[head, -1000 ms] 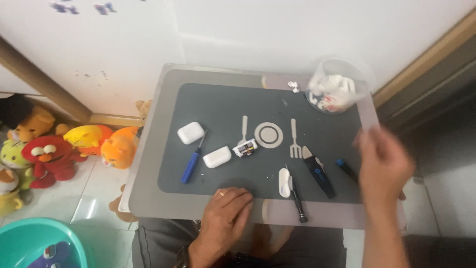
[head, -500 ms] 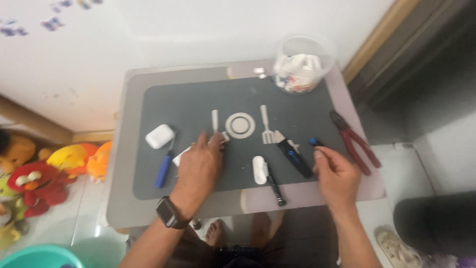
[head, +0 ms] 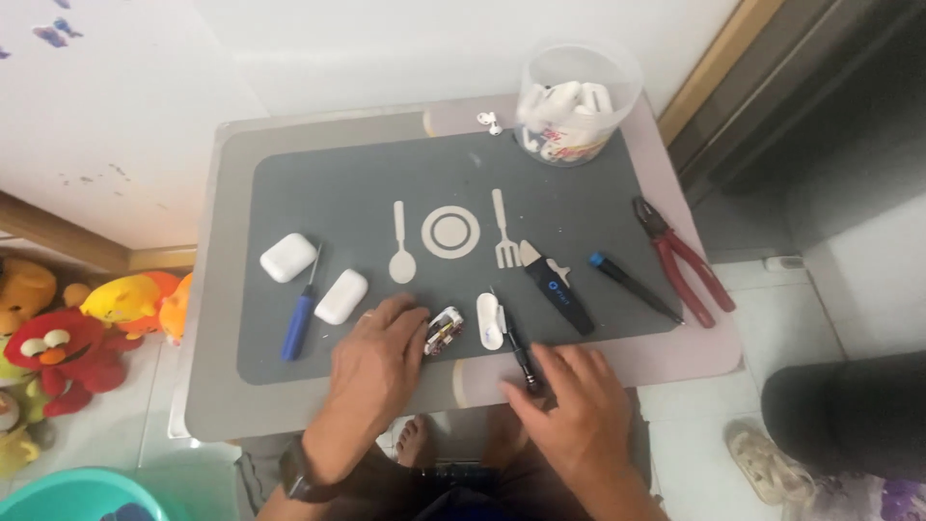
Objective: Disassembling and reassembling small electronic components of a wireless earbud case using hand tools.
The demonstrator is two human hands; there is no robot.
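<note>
A small opened earbud case (head: 445, 331) lies on the grey mat (head: 367, 203), touching the fingertips of the left hand (head: 378, 362), which rests flat with fingers together, gripping nothing. The right hand (head: 569, 405) covers the end of a black screwdriver (head: 514, 340), fingers loosely spread. A white shell piece (head: 490, 320) lies between them; a careless nudge could likely scatter the loose parts.

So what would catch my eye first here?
Probably the two hands at the near edge of the grey mat: the left hand beside a small striped part, the right hand on a black tool. Then the red pliers at right and the clear tub of white pieces at the far edge.
</note>
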